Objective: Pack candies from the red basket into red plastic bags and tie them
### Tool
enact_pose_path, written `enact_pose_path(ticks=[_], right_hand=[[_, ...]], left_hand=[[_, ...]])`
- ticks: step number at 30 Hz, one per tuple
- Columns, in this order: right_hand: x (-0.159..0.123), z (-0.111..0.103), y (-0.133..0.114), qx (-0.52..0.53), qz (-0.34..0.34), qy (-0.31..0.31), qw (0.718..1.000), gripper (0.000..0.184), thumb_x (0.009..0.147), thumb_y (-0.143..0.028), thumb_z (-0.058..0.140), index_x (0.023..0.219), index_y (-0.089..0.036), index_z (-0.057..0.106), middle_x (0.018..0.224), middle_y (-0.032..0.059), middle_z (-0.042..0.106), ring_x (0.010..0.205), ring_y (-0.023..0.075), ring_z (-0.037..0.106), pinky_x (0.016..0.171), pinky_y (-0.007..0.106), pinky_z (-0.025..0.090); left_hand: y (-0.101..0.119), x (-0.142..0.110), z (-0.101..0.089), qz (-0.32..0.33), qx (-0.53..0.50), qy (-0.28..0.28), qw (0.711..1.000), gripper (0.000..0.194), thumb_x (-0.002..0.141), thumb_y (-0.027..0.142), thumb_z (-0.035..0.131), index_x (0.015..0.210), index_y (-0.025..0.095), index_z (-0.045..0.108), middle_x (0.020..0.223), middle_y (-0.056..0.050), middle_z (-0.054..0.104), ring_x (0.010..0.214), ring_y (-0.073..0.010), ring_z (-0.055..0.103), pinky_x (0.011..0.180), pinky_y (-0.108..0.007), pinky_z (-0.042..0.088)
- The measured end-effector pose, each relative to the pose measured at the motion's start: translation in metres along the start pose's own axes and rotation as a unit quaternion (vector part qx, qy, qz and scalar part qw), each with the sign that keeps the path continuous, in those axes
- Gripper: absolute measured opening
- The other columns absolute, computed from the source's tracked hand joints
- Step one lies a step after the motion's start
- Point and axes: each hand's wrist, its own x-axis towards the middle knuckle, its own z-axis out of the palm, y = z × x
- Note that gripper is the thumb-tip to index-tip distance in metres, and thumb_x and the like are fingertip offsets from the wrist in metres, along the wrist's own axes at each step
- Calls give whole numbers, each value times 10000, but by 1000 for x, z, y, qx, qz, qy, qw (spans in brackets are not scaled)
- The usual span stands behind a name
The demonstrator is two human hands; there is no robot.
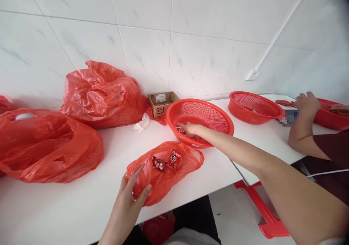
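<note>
My left hand [133, 192] is at the near left edge of a red plastic bag [155, 187], thumb and fingers spread apart and touching the film. Two small red snack packets [173, 160] with white lettering lie on the bag, which is spread on the table. My right hand [191, 129] reaches down into a red perforated plastic basket [201, 110], one finger stretched out over a few red packets [180, 130] at its bottom. The other fingers of that hand are mostly hidden.
Large red plastic bags [100, 96] stand on the white table [114, 157] at left. A cardboard box [160, 103] and crumpled tissue [141, 123] sit behind. To the right are another red basket [253, 108] and a co-worker's arm [302, 121]. A red stool [261, 208] stands below.
</note>
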Motion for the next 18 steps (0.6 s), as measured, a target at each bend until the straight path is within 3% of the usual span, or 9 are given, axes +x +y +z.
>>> enact_pose_path(ticks=[3,6,9,14,18], right_hand=[[10,-4,-1,20,2,-21,1000,1017,709,-206,763,1535,-359,189,1269,170,583,659,198,679,597,334,539],[17,-6,-2,43,-18,-42,998,793,704,-172,756,1412,-335,437,1069,82,671,643,177,675,622,323,548],[23,-9,0,67,-36,-49,996,621,686,-151,753,1265,-293,582,953,35,691,655,154,670,638,281,549],[25,-21,12,111,-46,-5,993,464,695,-102,713,1145,-197,644,960,56,698,706,147,664,632,229,541],[9,-38,25,161,-60,31,985,332,732,-96,678,1058,-146,648,981,82,699,751,152,665,654,228,551]], left_hand=[[-1,0,-2,-2,-3,-3,1000,635,837,590,517,1404,306,482,1074,-45,509,530,-109,356,668,-358,508],[-3,1,-3,-1,-10,-8,1000,637,842,589,519,1412,309,473,1123,-55,511,535,-111,358,666,-350,495],[-6,3,-4,-7,-6,-20,1000,658,836,596,524,1425,310,456,1129,-58,517,547,-117,373,675,-344,492],[-8,5,-6,-6,-7,-26,1000,656,836,595,526,1427,320,454,1177,-72,524,550,-116,403,688,-357,504],[-7,6,-5,-13,-28,-24,999,656,835,588,537,1426,318,450,1246,-90,530,580,-122,460,716,-379,522]])
